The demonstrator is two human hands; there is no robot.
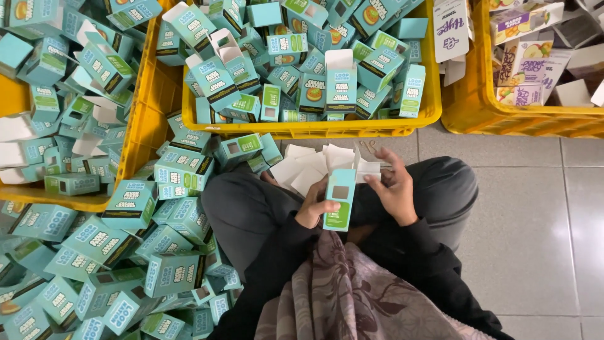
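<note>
Teal cardboard fills most of what we see, and much of it is cut off: the left yellow crate (141,119) and the right yellow crate (503,113) both run past the frame edges, and our lap is partly hidden under a patterned cloth (352,296). We sit cross-legged on grey floor tiles (535,220). Our left hand (313,211) wraps around the side of a small teal carton (340,198), thumb pressed on its front; the carton stands upright over our lap, its top flap open, with a dark square window and a green patch below. Our right hand (393,189) pinches a white folded slip at the carton's mouth, fingers closed on it. Behind the hands lies a loose stack of white slips (302,167), too overlapped for us to count. Three yellow crates show; the middle crate (302,129) holds teal cartons, the right one white and purple packs (522,63). A heap of teal cartons (126,252) spreads on the floor at our left, far too many to count
</note>
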